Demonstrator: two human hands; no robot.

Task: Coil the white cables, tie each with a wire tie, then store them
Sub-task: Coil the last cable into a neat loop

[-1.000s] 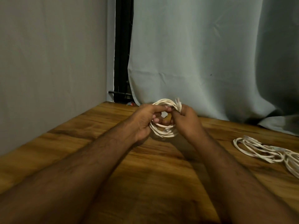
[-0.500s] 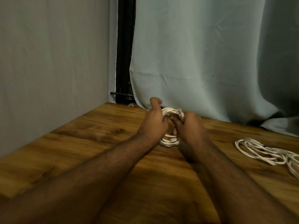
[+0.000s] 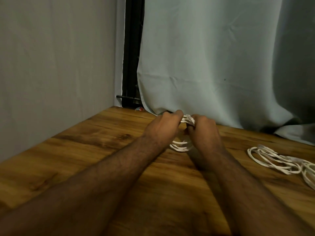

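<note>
Over the table: both my arms reach out across the brown wood-grain tabletop point(image 3: 85, 150), hands meeting toward 12 o'clock, just short of the pale grey-green curtain point(image 3: 204, 65).
Left hand: my left hand point(image 3: 163, 130) has its fingers curled over the upper left side of the coiled white cable point(image 3: 180, 147), gripping the loops.
Right hand: my right hand point(image 3: 202, 132) is curled tight too, clamping the loops where they bunch together at the top of the coil.
Coil: it hangs between my two hands, its lower loops showing just below my wrists; whether they touch the wood I cannot tell.
Wire tie: not clear enough between my fingers to make out.
At 3 o'clock: loose white cables point(image 3: 281, 160) lie in slack loops on the table, well apart from my hands.
</note>
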